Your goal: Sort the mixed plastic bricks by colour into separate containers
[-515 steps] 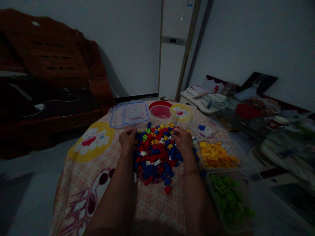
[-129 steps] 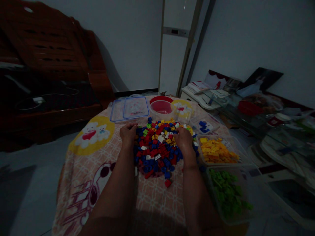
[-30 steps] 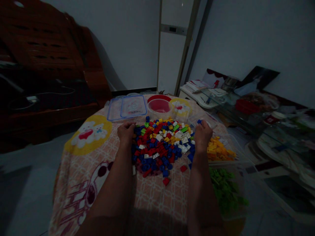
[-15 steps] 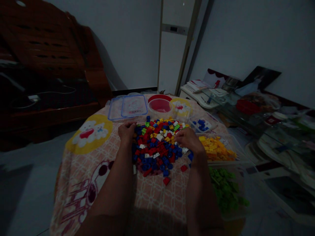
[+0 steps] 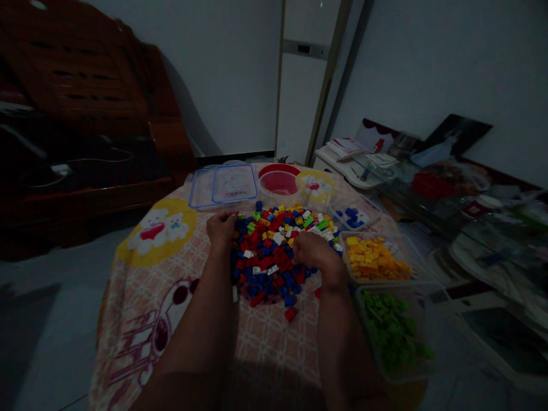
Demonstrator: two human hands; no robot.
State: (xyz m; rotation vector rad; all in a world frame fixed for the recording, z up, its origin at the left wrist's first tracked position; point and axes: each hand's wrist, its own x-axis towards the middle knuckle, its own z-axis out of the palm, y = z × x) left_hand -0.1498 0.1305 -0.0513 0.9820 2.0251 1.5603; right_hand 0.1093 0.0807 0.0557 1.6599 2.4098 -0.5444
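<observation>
A heap of mixed toy building bricks (image 5: pixel 268 260), red, blue, yellow, white and green, is spread over the cloth in front of me. At its left edge rests my left hand (image 5: pixel 220 228), fingers bent inward and closed against the bricks; whatever they hold is hidden. My right hand (image 5: pixel 314 251) is over the right part of the heap, its fingers curled down and closed. The back of the hand covers its fingertips, so I cannot make out what is in them. Two bricks, one a red brick (image 5: pixel 290 314), lie near the front of the heap.
To the right stand clear boxes of yellow bricks (image 5: pixel 374 260), green bricks (image 5: pixel 391 331) and blue bricks (image 5: pixel 353 217). A red bowl (image 5: pixel 279 180) and blue-rimmed lids (image 5: pixel 234 184) lie at the back of the round table. A cluttered glass table (image 5: pixel 411 177) is beyond the right side.
My right hand has moved left and slightly nearer to me over the heap, and its fingers are more curled. My left hand has stayed at the left edge.
</observation>
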